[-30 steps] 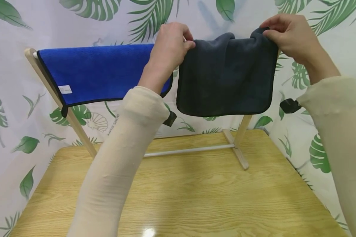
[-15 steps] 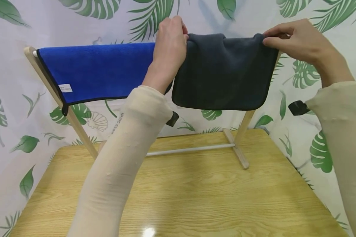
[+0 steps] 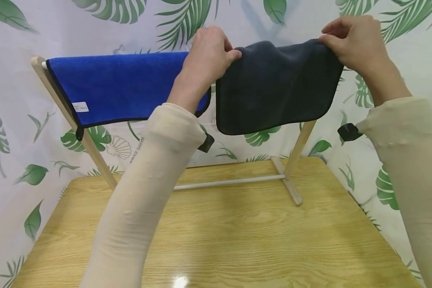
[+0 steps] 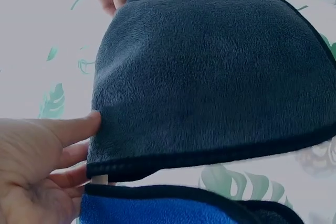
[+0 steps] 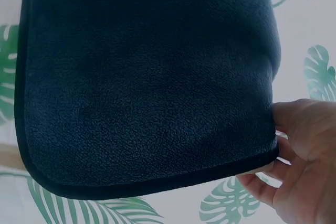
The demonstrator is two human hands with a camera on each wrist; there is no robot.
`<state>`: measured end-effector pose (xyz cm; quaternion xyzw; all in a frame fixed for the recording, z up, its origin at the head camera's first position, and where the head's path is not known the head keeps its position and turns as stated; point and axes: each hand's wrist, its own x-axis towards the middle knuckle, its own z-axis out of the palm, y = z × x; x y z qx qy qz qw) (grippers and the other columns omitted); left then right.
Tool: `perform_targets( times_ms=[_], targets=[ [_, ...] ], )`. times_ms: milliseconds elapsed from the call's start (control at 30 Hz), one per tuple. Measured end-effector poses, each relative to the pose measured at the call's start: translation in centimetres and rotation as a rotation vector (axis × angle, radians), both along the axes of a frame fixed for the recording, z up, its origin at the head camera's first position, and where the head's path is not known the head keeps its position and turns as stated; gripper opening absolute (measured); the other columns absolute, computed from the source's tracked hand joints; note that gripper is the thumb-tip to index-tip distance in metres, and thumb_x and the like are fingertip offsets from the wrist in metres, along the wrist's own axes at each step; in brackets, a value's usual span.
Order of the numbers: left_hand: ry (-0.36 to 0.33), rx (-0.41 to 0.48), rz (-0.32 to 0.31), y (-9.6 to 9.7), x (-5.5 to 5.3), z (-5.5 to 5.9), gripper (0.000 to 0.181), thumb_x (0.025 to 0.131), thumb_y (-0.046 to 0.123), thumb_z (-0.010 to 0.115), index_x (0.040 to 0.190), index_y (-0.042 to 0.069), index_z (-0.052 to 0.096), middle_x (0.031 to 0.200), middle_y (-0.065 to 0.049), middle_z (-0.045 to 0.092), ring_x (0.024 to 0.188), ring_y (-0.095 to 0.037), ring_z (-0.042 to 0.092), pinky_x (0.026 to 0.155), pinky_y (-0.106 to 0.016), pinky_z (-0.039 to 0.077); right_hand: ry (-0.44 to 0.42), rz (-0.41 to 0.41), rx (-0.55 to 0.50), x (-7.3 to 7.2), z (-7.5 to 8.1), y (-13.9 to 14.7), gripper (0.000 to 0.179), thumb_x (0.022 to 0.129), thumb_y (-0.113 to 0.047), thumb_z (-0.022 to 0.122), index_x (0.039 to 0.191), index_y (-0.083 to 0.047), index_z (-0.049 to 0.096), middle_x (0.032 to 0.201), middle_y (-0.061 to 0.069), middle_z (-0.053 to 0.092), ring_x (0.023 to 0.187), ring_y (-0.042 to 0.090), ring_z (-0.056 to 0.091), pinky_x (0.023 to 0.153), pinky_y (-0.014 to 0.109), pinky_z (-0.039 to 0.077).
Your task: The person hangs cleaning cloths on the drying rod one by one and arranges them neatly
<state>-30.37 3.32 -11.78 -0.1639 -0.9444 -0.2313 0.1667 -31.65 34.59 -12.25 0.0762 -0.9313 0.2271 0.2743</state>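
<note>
A dark grey towel (image 3: 273, 88) with black edging hangs folded over the right half of the rack's top. My left hand (image 3: 209, 56) pinches its upper left corner between thumb and fingers. At the upper right corner, my right hand (image 3: 358, 46) pinches the fold. Between the hands the top edge bulges up slightly. In the left wrist view the thumb lies on the grey towel (image 4: 210, 72) close to its bound edge. The right wrist view has the thumb and fingers around the side of the towel (image 5: 152, 87). A blue towel (image 3: 119, 88) hangs just left of the grey one.
The wooden rack has a left post (image 3: 93, 156), a right post (image 3: 300, 144) and a white lower bar (image 3: 230, 182). It stands on a wood-grain table (image 3: 237, 240). Behind it is a leaf-printed backdrop (image 3: 11, 132).
Both hands have shifted on the grey towel's top edge, the right hand rising. The towel's folds have smoothed, and its lower right edge sits higher. The blue towel stays put.
</note>
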Motion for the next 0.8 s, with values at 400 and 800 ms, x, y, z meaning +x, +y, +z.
perform_targets(
  times_ms=[400,800],
  targets=[
    [0.124,0.13,0.08,0.2,-0.2,-0.4,0.03,0.109,0.019,0.051,0.124,0.007,0.074,0.125,-0.008,0.069,0.116,-0.02,0.064,0.099,-0.025,0.05,-0.025,0.149,0.069,0.6,-1.3,0.7,0.04,0.108,-0.028,0.057,0.132,0.002,0.067,0.115,0.011,0.065,0.09,0.008,0.045,0.081,0.016,0.037],
    [0.013,0.056,-0.018,-0.6,-0.1,0.0,0.033,0.108,0.031,0.054,0.127,0.013,0.074,0.123,-0.003,0.069,0.107,-0.016,0.061,0.093,-0.025,0.051,0.11,0.114,-0.09,0.0,-2.0,0.7,0.038,0.106,-0.028,0.058,0.126,0.001,0.07,0.088,-0.031,0.056,0.078,-0.004,0.049,0.075,0.014,0.036]
  ],
)
